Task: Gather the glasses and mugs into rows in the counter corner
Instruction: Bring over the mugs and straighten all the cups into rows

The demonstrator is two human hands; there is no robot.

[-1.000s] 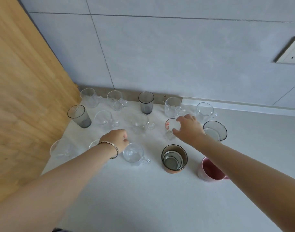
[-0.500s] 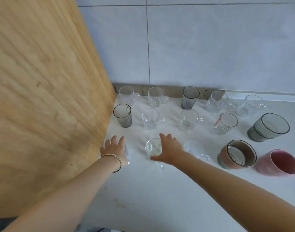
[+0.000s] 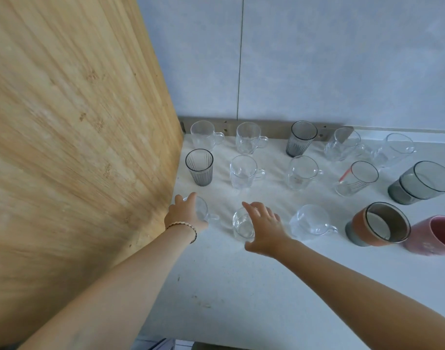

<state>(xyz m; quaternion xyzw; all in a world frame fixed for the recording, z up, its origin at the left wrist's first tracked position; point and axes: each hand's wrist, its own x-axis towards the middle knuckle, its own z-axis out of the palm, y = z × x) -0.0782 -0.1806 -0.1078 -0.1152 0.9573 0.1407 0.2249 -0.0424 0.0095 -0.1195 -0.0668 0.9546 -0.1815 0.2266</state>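
Glasses and mugs stand in three rows in the corner of the white counter [image 3: 241, 286]. My left hand [image 3: 184, 214] wraps the front-left clear mug [image 3: 203, 209] beside the wood panel; its handle points right. My right hand [image 3: 263, 227] curls around the neighbouring clear mug [image 3: 241, 224], thumb near me and fingers over the far rim. Further right in that front row are a clear mug [image 3: 311, 219], a brown-banded glass [image 3: 379, 224] and a pink mug [image 3: 433, 234]. In the middle row are a grey ribbed tumbler [image 3: 199, 166] and a red-marked glass [image 3: 357, 178].
A tall wood panel [image 3: 77, 147] closes off the left side and a grey tiled wall [image 3: 317, 72] the back. A large smoky glass [image 3: 422, 183] stands at the right end of the middle row. A second grey tumbler [image 3: 301, 137] stands among clear mugs in the back row.
My right hand left the red-marked glass and came to the front-row clear mug. My left hand shifted left onto the mug by the panel. The view swung left.
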